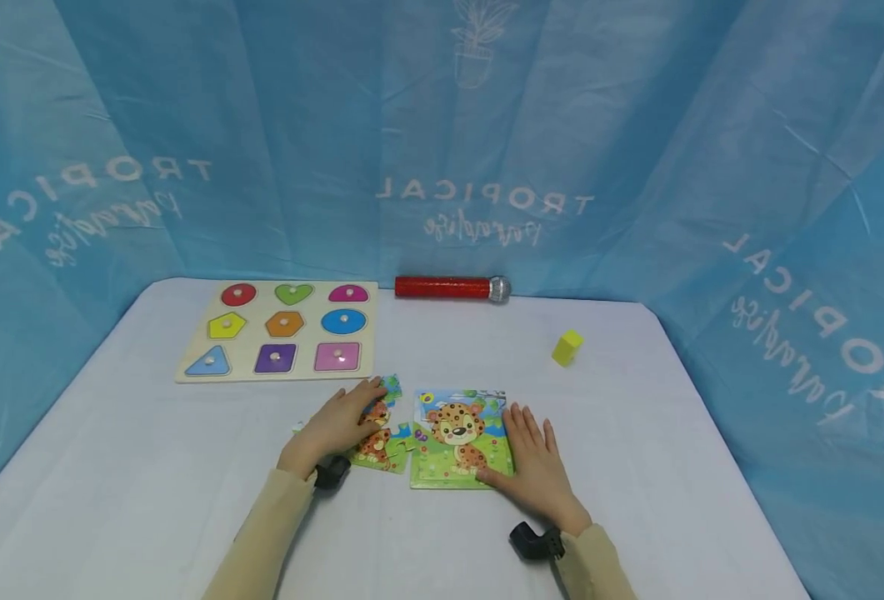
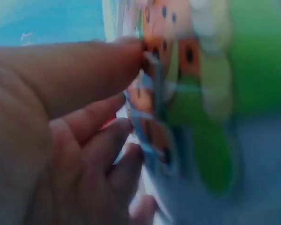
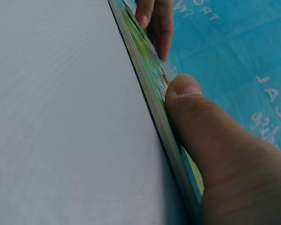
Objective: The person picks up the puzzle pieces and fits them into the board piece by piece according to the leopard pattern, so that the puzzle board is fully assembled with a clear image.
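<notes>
Loose jigsaw pieces point(image 1: 372, 452) with a leopard picture lie just left of a square leopard picture board point(image 1: 449, 462). My left hand point(image 1: 340, 421) reaches over these pieces, pinching a puzzle piece point(image 1: 377, 412) between thumb and fingers. The left wrist view is blurred around the pieces; the thumb point(image 2: 98, 65) shows above the curled fingers at their edge. My right hand point(image 1: 535, 467) lies along the board's right side, fingers straight, thumb on its lower right corner. In the right wrist view that thumb point(image 3: 192, 103) rests at the board's edge.
A wooden shape board point(image 1: 242, 367) with colourful knobbed shapes lies at the back left. Behind the picture board is a red microphone point(image 1: 445, 287). A yellow block point(image 1: 566, 347) stands to the right. Blue printed cloth point(image 1: 322, 125) hangs around the white table point(image 1: 659, 500).
</notes>
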Demonstrator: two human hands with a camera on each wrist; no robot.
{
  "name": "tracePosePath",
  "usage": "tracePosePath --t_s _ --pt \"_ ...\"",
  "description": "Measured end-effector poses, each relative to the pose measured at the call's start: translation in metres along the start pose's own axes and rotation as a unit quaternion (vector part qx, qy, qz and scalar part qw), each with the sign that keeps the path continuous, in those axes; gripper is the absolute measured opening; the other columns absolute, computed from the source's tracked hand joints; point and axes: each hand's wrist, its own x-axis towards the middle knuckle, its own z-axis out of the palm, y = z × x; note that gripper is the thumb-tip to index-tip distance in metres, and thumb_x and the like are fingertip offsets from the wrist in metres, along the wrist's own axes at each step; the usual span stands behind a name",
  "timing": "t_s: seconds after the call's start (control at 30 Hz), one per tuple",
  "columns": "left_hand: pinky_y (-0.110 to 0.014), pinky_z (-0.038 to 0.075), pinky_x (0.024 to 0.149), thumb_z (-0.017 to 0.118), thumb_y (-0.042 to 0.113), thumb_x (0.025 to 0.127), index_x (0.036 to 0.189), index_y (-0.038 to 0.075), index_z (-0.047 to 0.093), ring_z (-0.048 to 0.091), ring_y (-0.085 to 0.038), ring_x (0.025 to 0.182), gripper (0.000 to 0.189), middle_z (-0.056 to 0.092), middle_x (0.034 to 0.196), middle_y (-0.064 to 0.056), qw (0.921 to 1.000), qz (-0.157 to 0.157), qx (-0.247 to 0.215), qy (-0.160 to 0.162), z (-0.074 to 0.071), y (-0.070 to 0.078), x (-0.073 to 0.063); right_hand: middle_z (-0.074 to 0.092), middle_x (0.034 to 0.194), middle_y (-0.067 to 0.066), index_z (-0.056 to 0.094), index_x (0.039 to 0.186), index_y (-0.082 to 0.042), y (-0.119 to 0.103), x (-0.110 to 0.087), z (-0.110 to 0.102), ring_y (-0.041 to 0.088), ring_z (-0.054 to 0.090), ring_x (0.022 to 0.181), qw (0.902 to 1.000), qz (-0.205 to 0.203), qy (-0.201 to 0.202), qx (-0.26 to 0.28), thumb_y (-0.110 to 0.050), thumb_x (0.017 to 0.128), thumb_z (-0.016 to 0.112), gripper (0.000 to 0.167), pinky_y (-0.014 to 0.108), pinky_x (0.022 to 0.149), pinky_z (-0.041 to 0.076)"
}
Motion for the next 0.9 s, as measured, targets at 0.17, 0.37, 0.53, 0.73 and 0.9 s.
tracePosePath --t_s 0.17,0.37,0.53,0.73,0.9 --pt "-0.064 0.026 0.112 0.066 0.010 0.089 0.139 -0.001 0.048 0.035 -0.044 0.139 0.055 0.039 0.151 -0.023 0.9987 -0.037 -0.012 -0.033 -0.015 -0.001 -0.009 0.017 0.162 0.015 0.020 0.154 -0.004 -0.003 0.001 -0.004 0.034 0.012 0.151 1.0000 0.002 -0.004 0.001 -0.062 0.080 0.065 0.104 0.055 0.120 0.001" --pt "-0.053 0.051 0.090 0.065 0.018 0.090 0.127 0.003 0.061 0.064 -0.032 0.108 0.039 0.065 0.125 -0.017 0.9916 -0.119 0.044 0.026 -0.026 0.012 0.009 0.018 0.162 0.014 0.021 0.154 -0.005 -0.003 -0.001 0.000 0.033 0.011 0.151 0.9999 0.005 0.003 0.011 -0.059 0.079 0.067 0.103 0.054 0.120 0.000" --pt "-0.051 0.055 0.074 0.076 0.017 0.080 0.114 0.003 0.068 0.067 -0.033 0.096 0.038 0.070 0.110 -0.017 0.9750 -0.189 0.080 0.085 -0.019 0.016 0.019 0.017 0.162 0.013 0.019 0.155 -0.006 -0.003 -0.001 0.008 0.032 0.011 0.151 0.9999 0.000 -0.011 0.010 -0.064 0.080 0.063 0.104 0.054 0.120 0.000" --pt "-0.040 0.052 0.066 0.078 0.012 0.076 0.110 0.004 0.068 0.061 -0.025 0.078 0.036 0.067 0.092 -0.013 0.9822 -0.147 -0.002 0.117 -0.005 0.008 0.027 0.019 0.162 0.013 0.021 0.154 -0.006 -0.002 -0.002 0.008 0.033 0.013 0.151 1.0000 0.004 -0.002 -0.002 -0.065 0.079 0.064 0.104 0.055 0.120 0.001" --pt "-0.027 0.042 0.064 0.071 -0.001 0.080 0.111 0.002 0.065 0.047 -0.016 0.066 0.032 0.054 0.078 -0.007 0.9752 -0.087 -0.172 0.109 -0.005 0.004 0.042 0.017 0.162 0.013 0.019 0.155 -0.006 0.001 0.000 0.002 0.033 0.011 0.151 1.0000 0.004 0.001 0.000 -0.064 0.080 0.064 0.104 0.055 0.120 -0.001"
